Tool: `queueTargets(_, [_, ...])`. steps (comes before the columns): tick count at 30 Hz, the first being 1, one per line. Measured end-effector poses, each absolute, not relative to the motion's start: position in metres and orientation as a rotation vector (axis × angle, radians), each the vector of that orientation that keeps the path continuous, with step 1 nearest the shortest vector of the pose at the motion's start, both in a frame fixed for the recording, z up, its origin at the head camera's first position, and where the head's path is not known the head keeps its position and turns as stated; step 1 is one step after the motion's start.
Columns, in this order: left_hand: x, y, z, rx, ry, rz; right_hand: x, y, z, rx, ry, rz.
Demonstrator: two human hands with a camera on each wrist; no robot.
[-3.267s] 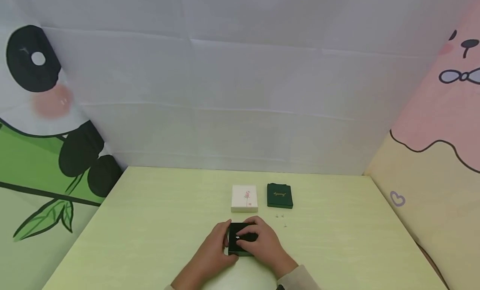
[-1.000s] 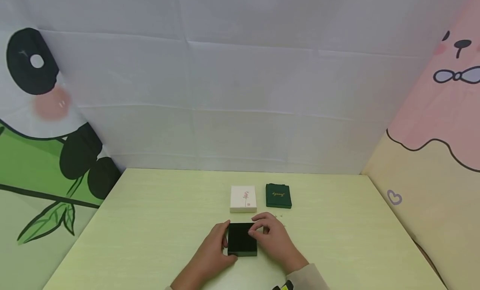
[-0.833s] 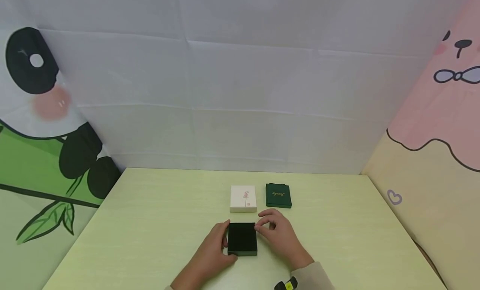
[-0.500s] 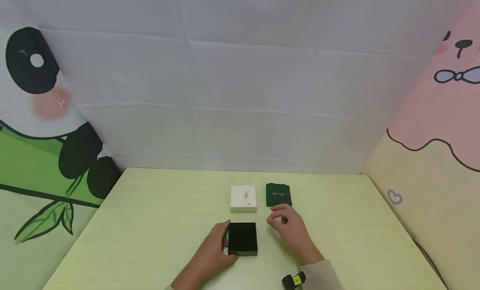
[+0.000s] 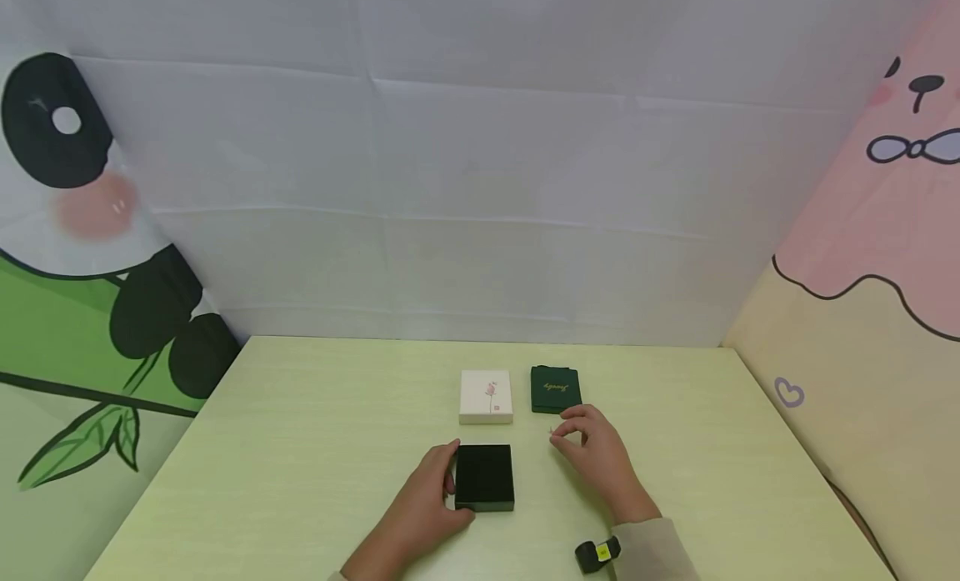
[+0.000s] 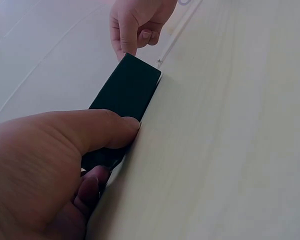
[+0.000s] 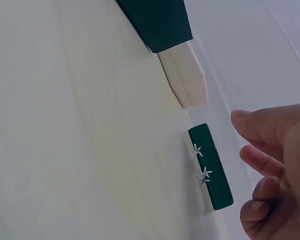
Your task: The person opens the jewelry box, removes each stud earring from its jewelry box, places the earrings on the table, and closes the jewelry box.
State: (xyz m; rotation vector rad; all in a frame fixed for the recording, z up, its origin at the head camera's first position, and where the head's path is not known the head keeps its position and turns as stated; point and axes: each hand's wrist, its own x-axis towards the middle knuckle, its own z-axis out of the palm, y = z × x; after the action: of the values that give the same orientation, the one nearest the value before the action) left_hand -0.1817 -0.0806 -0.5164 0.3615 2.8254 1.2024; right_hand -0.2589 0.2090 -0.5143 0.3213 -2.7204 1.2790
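My left hand (image 5: 427,502) holds the small dark green box (image 5: 483,474), thumb along its near side and fingers at the left. Its black top is bare. Beyond the box's right edge, my right hand (image 5: 600,456) hovers with thumb and index fingertips together. They pinch the small starfish-shaped stud lifted from the box, though the fingers hide it. Beside them, in the right wrist view, a silver starfish stud (image 7: 197,150) lies on the table near another stud (image 7: 206,172) and a third stud (image 7: 202,180). A table stud (image 6: 159,61) also shows in the left wrist view.
Behind the dark box stands a white box (image 5: 486,396) with a pink flower print. To its right lies a flat green piece (image 5: 556,389) with gold lettering, just beyond the right hand. The pale table (image 5: 337,414) meets a white cloth backdrop (image 5: 480,231).
The stud seen on the dark box's top 3.3 seconds ago is gone from there. My right hand has moved right, off the box toward the loose studs. My left hand has stayed put.
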Motion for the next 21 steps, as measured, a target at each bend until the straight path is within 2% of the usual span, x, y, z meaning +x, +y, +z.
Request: queueTargets(21, [-0.182,-0.080,-0.517,0.351,2.819,1.191,-0.262,0.212,-0.531,0.255,-2.738,1.330])
